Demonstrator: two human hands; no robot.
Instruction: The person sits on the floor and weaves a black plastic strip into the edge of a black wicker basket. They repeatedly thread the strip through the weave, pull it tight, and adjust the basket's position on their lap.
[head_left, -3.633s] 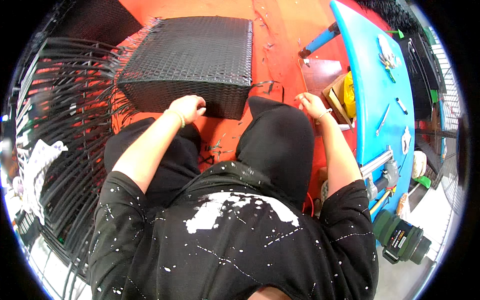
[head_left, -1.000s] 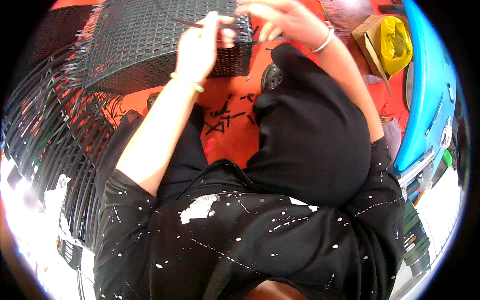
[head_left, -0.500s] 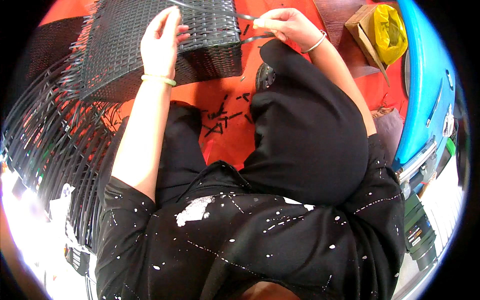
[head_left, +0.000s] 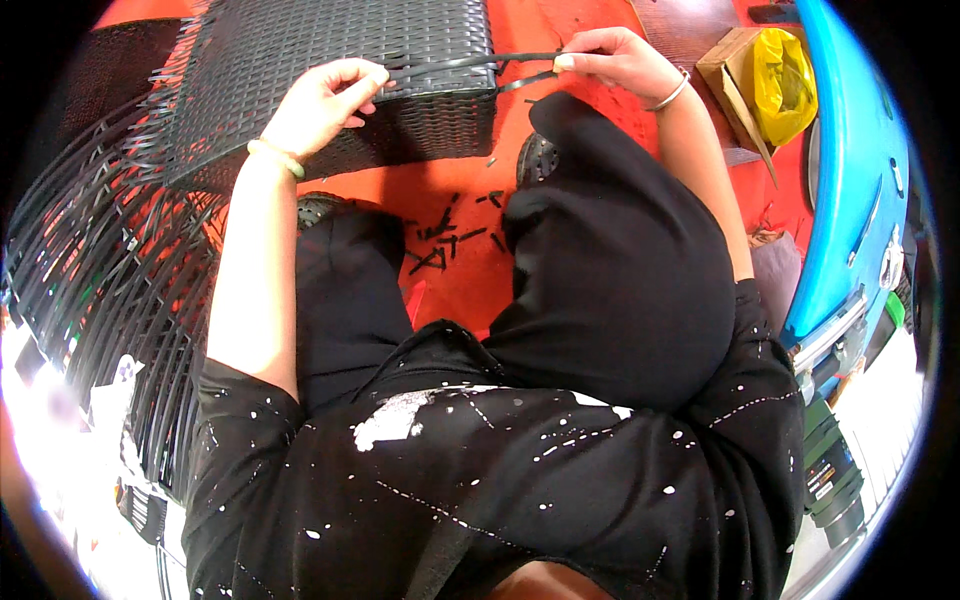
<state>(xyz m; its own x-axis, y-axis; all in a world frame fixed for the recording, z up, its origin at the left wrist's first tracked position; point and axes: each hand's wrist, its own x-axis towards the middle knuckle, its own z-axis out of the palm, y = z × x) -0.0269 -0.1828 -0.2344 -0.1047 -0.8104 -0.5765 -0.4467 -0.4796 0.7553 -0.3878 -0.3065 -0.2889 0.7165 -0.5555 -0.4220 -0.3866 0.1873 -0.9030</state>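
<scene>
A black woven basket (head_left: 330,50) lies before me, with loose strip ends fringing its left side. My left hand (head_left: 322,108) is over its front top edge, fingers closed on a flat black strip (head_left: 445,65). That strip stretches across to my right hand (head_left: 622,68), whose thumb and fingers are pinched just beyond the basket's right corner. A second, shorter strip end (head_left: 525,82) juts from the corner toward the right fingertips; I cannot tell whether they hold it too.
Cut black scraps (head_left: 440,240) litter the red floor (head_left: 465,285) between my legs. A bundle of long black strips (head_left: 130,290) arches at the left. On the right are a cardboard box (head_left: 728,80) with a yellow plastic bag (head_left: 782,88) and a blue curved case (head_left: 850,170).
My left hand has come down and closed on the strip. My right hand has shifted right and slightly down. The strip now runs nearly level between both hands.
</scene>
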